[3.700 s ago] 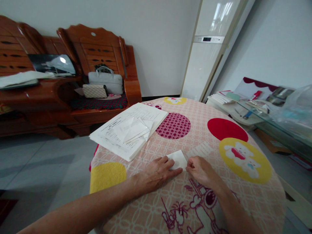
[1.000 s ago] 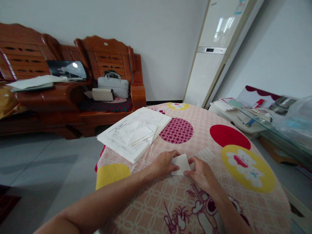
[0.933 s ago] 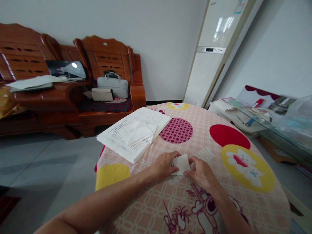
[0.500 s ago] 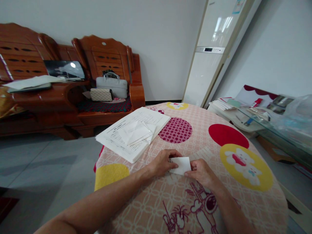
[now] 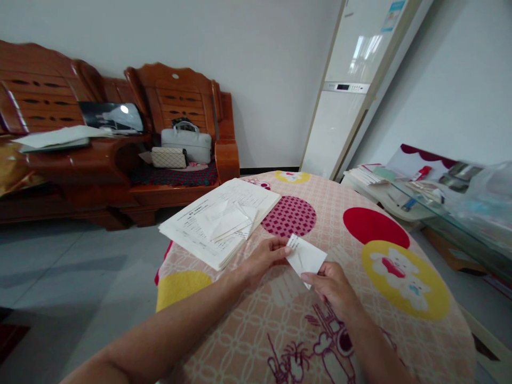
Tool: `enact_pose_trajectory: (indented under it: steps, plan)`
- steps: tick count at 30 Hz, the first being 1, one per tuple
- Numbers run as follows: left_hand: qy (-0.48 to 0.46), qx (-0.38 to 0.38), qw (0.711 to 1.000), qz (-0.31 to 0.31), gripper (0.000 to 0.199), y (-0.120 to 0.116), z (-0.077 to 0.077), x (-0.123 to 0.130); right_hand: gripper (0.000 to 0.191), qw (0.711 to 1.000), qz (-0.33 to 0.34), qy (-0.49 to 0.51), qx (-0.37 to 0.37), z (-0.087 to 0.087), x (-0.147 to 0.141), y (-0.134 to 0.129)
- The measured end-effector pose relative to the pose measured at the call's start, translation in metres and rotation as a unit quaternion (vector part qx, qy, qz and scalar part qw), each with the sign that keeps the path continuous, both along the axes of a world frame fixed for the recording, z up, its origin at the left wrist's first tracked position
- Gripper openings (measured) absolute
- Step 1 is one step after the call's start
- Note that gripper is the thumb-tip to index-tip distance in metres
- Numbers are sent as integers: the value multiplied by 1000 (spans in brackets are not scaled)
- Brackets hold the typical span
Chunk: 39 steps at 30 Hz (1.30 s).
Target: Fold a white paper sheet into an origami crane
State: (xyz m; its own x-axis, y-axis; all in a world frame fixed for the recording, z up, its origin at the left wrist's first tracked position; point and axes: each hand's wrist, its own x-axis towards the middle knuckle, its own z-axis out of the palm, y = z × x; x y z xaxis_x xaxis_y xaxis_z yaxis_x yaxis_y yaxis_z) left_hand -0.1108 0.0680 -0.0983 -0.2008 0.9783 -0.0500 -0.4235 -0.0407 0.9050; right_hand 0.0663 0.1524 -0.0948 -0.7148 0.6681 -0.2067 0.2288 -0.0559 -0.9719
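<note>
In the head view, gripping a small folded white paper (image 5: 310, 259) in both hands, over the patterned tablecloth (image 5: 236, 344), just short of a purple checked oval (image 5: 295, 213). With the left hand (image 5: 264, 258), pinching the left corner, with the thumb on the upper face beside a few dark printed lines too small to read, and with the other fingers bent in toward the far edge. With the right hand (image 5: 335, 285), clasping the lower right part, with the thumb on top and the fingers partly hidden beneath. Cannot tell about contact between paper and cloth. Can see a stack of printed sheets (image 5: 190, 240) near the left hand but apart from it, bearing loose folded papers (image 5: 228, 218) on top. To the right, can see a red oval (image 5: 376, 228) and a yellow oval with bears (image 5: 434, 298) on the cloth. Farther back, can make out a grey bag (image 5: 196, 141) and a quilted purse (image 5: 168, 158) on a wooden chair (image 5: 170, 85), and a tall white cabinet-like unit (image 5: 336, 122) against the wall.
</note>
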Motion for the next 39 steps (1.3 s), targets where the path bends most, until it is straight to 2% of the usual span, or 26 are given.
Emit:
enact_pose_trajectory:
  steps: [2, 4, 8, 13, 17, 19, 21, 23, 25, 27, 29, 31, 33, 36, 39]
  plan:
    - [-15, -22, 999, -33, 42, 1, -4, 2, 24, 998, -52, 16, -15, -2, -6, -7]
    - [-11, -40, 999, -33, 41, 2, -8, 5, 27, 997, -64, 29, -27, -5, -11, -12]
    - [-26, -47, 998, 18, 35, 4, -13, 8, 26, 998, -33, 34, -40, -9, -17, -21]
    - [-28, -37, 999, -7, 39, 3, -14, 9, 28, 999, -21, 6, -48, -11, -20, -26]
    - [4, -47, 999, -5, 38, 2, -11, 6, 34, 999, 29, -14, -40, -10, -15, -20]
    - [25, -66, 998, 6, 37, 2, -7, 0, 33, 998, 59, -34, 8, -8, -8, -11]
    - [34, -87, 996, 14, 34, 0, -3, -8, 29, 993, 56, -24, 103, -7, 0, -1]
    - [43, -105, 993, 8, 33, -1, 1, -15, 51, 975, 30, -4, 219, -7, 7, 8]
    - [65, -122, 990, -17, 32, -3, 4, -21, 65, 936, 15, 18, 351, -6, 11, 14]
    - [92, -142, 984, -59, 34, -4, 6, -24, 66, 883, 31, 40, 467, -4, 12, 14]
    - [118, -164, 973, -111, 34, -3, 7, -24, 64, 832, 73, 64, 547, -1, 11, 10]
    - [151, -177, 959, -160, 31, 0, 8, -24, 58, 794, 122, 78, 590, 4, 10, 5]
    - [194, -184, 942, -203, 28, 5, 8, -23, 49, 776, 158, 74, 607, 7, 12, 0]
    - [268, -193, 907, -260, 24, 15, 9, -22, 36, 777, 190, 38, 599, 8, 16, -3]
    - [365, -181, 860, -306, 20, 27, 13, -19, 29, 788, 210, 7, 579, 3, 18, -1]
